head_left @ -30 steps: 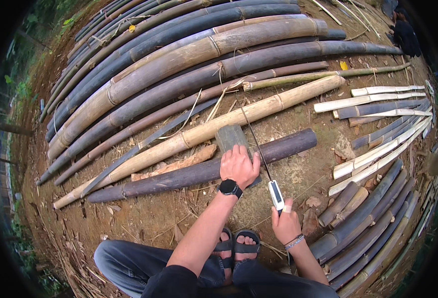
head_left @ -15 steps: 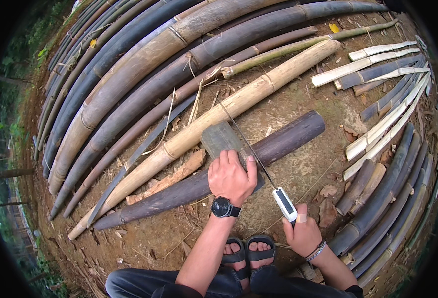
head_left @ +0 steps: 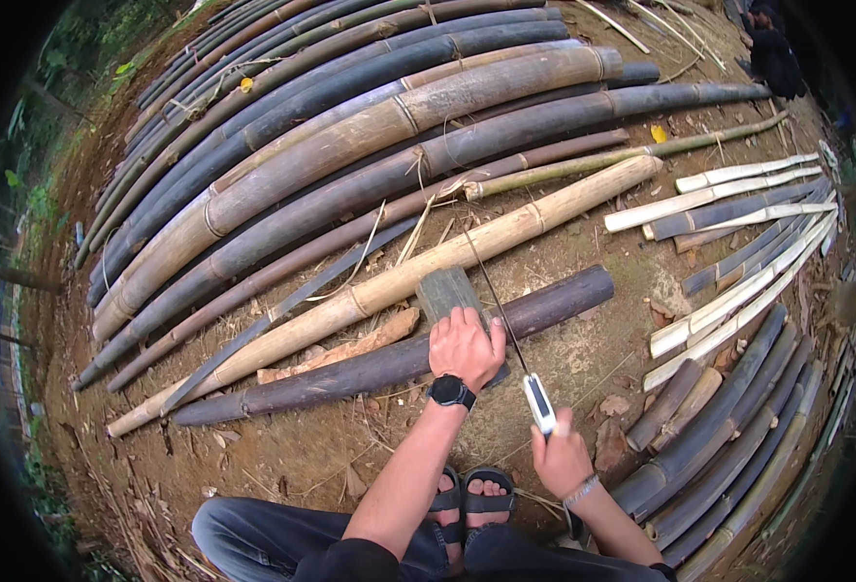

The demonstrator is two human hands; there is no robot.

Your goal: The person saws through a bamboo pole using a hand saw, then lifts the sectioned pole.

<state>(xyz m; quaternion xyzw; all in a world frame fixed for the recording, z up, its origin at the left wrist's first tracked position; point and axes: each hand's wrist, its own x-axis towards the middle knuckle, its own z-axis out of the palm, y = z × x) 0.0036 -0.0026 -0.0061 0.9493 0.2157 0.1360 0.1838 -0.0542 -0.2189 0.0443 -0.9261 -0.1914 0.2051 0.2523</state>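
Observation:
My left hand (head_left: 467, 347), wearing a dark wristwatch, is closed over a flat, weathered grey wooden board (head_left: 447, 289). The board lies across a dark bamboo pole (head_left: 350, 374) on the ground. In my right hand (head_left: 561, 460) is a handsaw (head_left: 541, 404) with a white and black handle. Its thin blade slants away from me, beside the board and across the dark pole, its tip reaching a pale bamboo pole (head_left: 399, 283). Whether the blade touches the dark pole, I cannot tell. My right wrist has a bracelet.
Long bamboo poles (head_left: 302, 150) lie side by side beyond the pale one. At right are white split strips (head_left: 728, 281) and shorter dark bamboo lengths (head_left: 714, 412). A rough wood piece (head_left: 345, 346) lies between two poles. My sandalled feet (head_left: 489, 490) stand close behind.
The view has tilted, showing more of the far poles. The saw has come nearer to me along its length, and its blade stands a little steeper. My left hand stays on the board.

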